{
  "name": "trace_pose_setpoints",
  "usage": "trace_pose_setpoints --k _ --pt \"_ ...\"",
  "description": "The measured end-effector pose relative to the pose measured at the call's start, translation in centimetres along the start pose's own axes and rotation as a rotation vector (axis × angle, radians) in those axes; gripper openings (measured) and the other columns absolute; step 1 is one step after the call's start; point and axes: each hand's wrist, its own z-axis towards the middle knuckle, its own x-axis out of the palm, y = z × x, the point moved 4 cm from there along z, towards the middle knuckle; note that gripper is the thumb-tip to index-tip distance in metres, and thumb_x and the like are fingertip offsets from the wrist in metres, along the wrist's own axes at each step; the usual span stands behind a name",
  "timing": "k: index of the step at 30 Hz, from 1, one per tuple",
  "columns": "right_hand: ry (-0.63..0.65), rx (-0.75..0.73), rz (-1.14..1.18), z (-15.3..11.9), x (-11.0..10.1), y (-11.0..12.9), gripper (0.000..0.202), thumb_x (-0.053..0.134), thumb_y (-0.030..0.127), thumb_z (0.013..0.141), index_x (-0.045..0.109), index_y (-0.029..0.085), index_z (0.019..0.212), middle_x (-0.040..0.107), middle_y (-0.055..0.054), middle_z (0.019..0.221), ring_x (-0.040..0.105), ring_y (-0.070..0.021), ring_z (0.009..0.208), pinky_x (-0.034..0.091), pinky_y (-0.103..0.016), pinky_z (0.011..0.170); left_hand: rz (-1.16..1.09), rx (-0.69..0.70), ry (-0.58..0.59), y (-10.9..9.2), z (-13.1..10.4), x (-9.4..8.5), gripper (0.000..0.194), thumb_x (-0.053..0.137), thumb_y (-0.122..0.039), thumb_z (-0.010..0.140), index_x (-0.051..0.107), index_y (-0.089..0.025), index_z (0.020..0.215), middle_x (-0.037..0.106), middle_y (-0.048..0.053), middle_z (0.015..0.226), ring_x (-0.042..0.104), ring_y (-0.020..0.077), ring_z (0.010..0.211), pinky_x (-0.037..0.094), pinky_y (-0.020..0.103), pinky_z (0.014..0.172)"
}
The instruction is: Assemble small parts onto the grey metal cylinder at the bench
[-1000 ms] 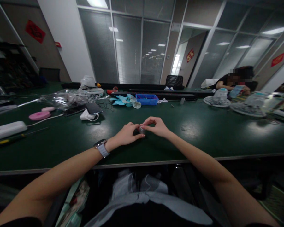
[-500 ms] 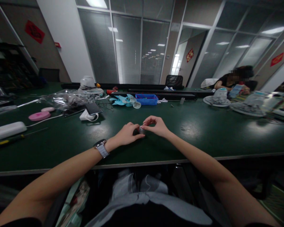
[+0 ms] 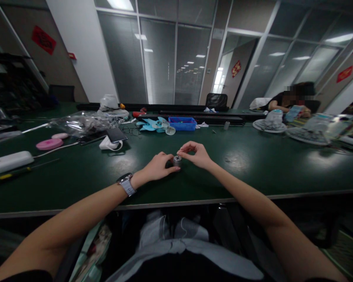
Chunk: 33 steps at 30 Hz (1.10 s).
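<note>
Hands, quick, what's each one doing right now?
Left hand: closed around the small metal cylinder.
Right hand: pinched closed near its top; can't tell if it holds anything tiny.

A metal cylinder point(image 3: 177, 161) shows a dull grey sheen on a smooth, semi-glossy green tabletop point(image 3: 206, 182); clear plastic wrap point(image 3: 82, 122) gleams in crinkles; a blue basket point(image 3: 182, 124) looks plastic; a white power strip point(image 3: 10, 162) appears smooth, hard plastic.

Left hand point(image 3: 157, 166) and right hand point(image 3: 197, 156) ungloved. Left wrist: watch point(image 3: 126, 180), dark face, pale grey strap point(image 3: 128, 188). Black top point(image 3: 182, 270), black sleeve point(image 3: 29, 276). Grey lower garment point(image 3: 176, 244).
</note>
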Motion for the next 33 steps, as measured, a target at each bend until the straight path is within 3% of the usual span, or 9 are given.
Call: trace_pose_setpoints --k 3,9,14,19,25,28,31,33 --pt "0.066 0.056 0.008 0.3 -1.1 -0.9 0.031 0.077 0.037 0.067 0.065 0.014 0.084 0.071 -0.005 0.080 0.065 -0.0141 0.072 0.049 -0.028 0.068 0.015 -0.007 0.010 -0.1 -0.1 -0.1 0.041 0.052 -0.057 0.084 0.061 -0.019 0.099 0.064 0.006 0.089 0.053 0.0233 0.088 0.043 0.034 0.074" --pt "0.530 0.275 0.015 -0.4 -2.1 -3.7 0.035 0.078 0.035 0.064 0.066 0.012 0.089 0.073 -0.007 0.088 0.066 -0.0126 0.072 0.046 -0.024 0.062 0.026 -0.017 -0.002 0.0 -0.1 -0.1 0.042 0.052 -0.059 0.084 0.061 -0.020 0.096 0.063 0.007 0.090 0.053 0.0235 0.089 0.043 0.034 0.075" --pt "0.602 0.305 0.002 -0.6 -2.1 -3.8 0.037 0.078 0.032 0.064 0.068 0.013 0.094 0.073 -0.008 0.090 0.065 -0.0122 0.072 0.046 -0.024 0.063 0.012 -0.011 -0.007 0.0 -0.1 0.0 0.041 0.053 -0.058 0.083 0.062 -0.020 0.096 0.064 0.007 0.091 0.053 0.0236 0.089 0.043 0.034 0.074" --pt "0.574 0.240 -0.088 -0.4 -1.9 -3.3 0.042 0.080 0.031 0.060 0.068 0.014 0.097 0.072 -0.006 0.093 0.062 -0.0107 0.071 0.045 -0.023 0.062 0.007 -0.008 -0.007 0.0 -0.1 -0.1 0.041 0.053 -0.058 0.083 0.062 -0.019 0.095 0.064 0.007 0.090 0.053 0.0234 0.088 0.043 0.034 0.074" --pt "0.546 0.268 -0.069 -0.4 -1.7 -4.8 0.041 0.080 0.034 0.060 0.067 0.012 0.092 0.070 -0.004 0.080 0.058 -0.0085 0.061 0.043 -0.022 0.057 0.022 -0.008 -0.008 0.1 -0.1 -0.1 0.041 0.053 -0.057 0.084 0.062 -0.019 0.096 0.064 0.007 0.090 0.053 0.0234 0.088 0.043 0.034 0.074" --pt "0.391 0.233 -0.028 -0.1 -1.7 -4.5 0.040 0.080 0.034 0.061 0.065 0.012 0.091 0.072 -0.006 0.082 0.061 -0.0099 0.062 0.042 -0.022 0.055 0.019 -0.002 -0.009 0.1 -0.1 -0.1 0.041 0.053 -0.057 0.084 0.062 -0.019 0.097 0.064 0.007 0.091 0.053 0.0234 0.088 0.043 0.034 0.075" --pt "0.147 0.162 0.040 0.1 -1.6 -3.1 0.038 0.078 0.035 0.065 0.062 0.014 0.092 0.074 -0.008 0.087 0.067 -0.0141 0.072 0.046 -0.024 0.060 0.010 -0.001 -0.004 0.1 -0.1 -0.1 0.041 0.053 -0.057 0.084 0.062 -0.020 0.098 0.064 0.007 0.090 0.053 0.0234 0.088 0.043 0.034 0.075" --pt "0.070 0.107 0.078 0.0 -1.2 -1.9 0.036 0.076 0.036 0.068 0.061 0.015 0.092 0.074 -0.009 0.091 0.068 -0.0158 0.078 0.048 -0.027 0.065 -0.002 -0.001 0.000 0.0 -0.1 -0.1 0.041 0.053 -0.057 0.084 0.062 -0.020 0.098 0.065 0.006 0.091 0.053 0.0233 0.088 0.043 0.034 0.075"
